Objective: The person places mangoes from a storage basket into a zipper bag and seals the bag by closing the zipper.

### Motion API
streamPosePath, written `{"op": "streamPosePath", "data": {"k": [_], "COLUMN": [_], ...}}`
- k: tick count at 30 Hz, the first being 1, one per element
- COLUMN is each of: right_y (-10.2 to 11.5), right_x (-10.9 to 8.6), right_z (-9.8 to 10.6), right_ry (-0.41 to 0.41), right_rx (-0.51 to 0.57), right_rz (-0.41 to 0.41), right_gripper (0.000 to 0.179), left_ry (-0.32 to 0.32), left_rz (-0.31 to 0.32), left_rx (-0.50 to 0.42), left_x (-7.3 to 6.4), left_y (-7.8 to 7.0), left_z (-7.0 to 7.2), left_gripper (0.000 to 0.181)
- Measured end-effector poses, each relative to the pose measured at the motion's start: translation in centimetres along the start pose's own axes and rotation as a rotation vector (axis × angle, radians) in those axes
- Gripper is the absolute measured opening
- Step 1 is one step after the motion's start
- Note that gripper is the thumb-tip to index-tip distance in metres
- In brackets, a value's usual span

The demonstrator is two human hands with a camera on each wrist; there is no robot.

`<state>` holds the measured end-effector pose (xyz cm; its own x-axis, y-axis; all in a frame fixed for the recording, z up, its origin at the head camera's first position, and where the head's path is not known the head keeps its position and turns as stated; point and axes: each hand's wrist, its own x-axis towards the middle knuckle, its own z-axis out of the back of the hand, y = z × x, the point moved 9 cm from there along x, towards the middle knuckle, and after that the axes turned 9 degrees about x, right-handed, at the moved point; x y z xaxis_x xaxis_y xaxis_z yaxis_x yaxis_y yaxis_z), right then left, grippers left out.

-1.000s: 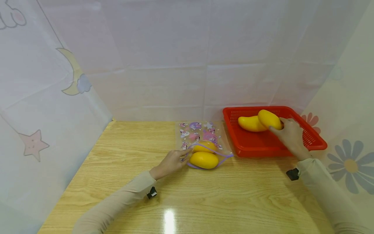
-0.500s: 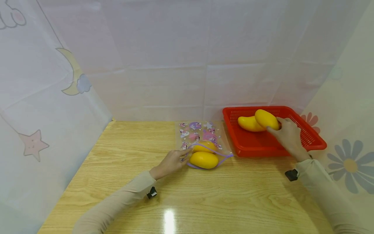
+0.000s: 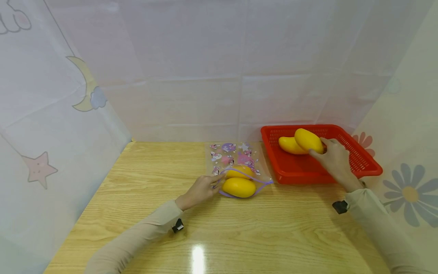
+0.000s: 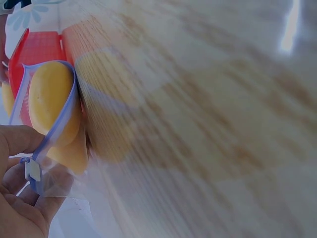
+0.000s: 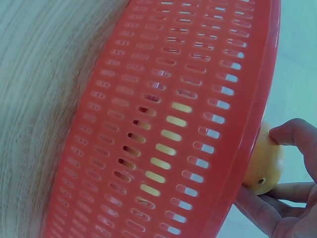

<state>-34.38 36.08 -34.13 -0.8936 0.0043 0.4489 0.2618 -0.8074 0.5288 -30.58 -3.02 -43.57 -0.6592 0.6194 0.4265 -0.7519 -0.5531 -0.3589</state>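
My left hand (image 3: 201, 191) pinches the purple-edged mouth of a clear printed zip bag (image 3: 236, 154), near its white slider (image 4: 32, 170) in the left wrist view. Two yellow mangoes lie at the bag: a front mango (image 3: 238, 187) in the mouth and a back mango (image 3: 241, 171) behind it, under the film. On the right, my right hand (image 3: 337, 161) grips another mango (image 3: 308, 140) by its near end, raised over the red basket (image 3: 308, 178). One more mango (image 3: 288, 145) rests in the basket, partly covered by the held one.
The basket's slotted wall (image 5: 163, 124) fills much of the right wrist view. Bag and basket stand side by side on a wood-grain table (image 3: 219, 224), against a pale cloth backdrop (image 3: 191, 76). A flower-printed side wall (image 3: 410, 194) rises close by the right arm.
My right hand has shifted slightly left with the mango it holds, now more over the mango in the basket. The left hand and the bag look unmoved.
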Motion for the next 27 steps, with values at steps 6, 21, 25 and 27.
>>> {"op": "streamPosePath", "data": {"k": [6, 21, 25, 27], "right_y": [0.8, 2.3, 2.7, 2.8], "right_x": [-0.2, -0.6, -0.7, -0.8], "right_z": [0.0, -0.5, -0.5, -0.5], "right_ry": [-0.009, -0.013, -0.012, -0.013], "right_rx": [-0.001, 0.018, 0.019, 0.018], "right_rz": [0.023, 0.047, 0.049, 0.051], "right_gripper": [0.06, 0.06, 0.06, 0.06], "left_ry": [-0.003, 0.008, 0.012, 0.016], "left_rz": [-0.003, 0.001, 0.008, 0.015], "left_rx": [-0.012, -0.015, -0.024, -0.023], "left_x": [0.0, -0.1, -0.1, -0.1], "left_y": [-0.1, 0.0, 0.0, 0.1], "left_z": [0.1, 0.0, -0.1, -0.1], "left_gripper": [0.047, 0.048, 0.051, 0.051]}}
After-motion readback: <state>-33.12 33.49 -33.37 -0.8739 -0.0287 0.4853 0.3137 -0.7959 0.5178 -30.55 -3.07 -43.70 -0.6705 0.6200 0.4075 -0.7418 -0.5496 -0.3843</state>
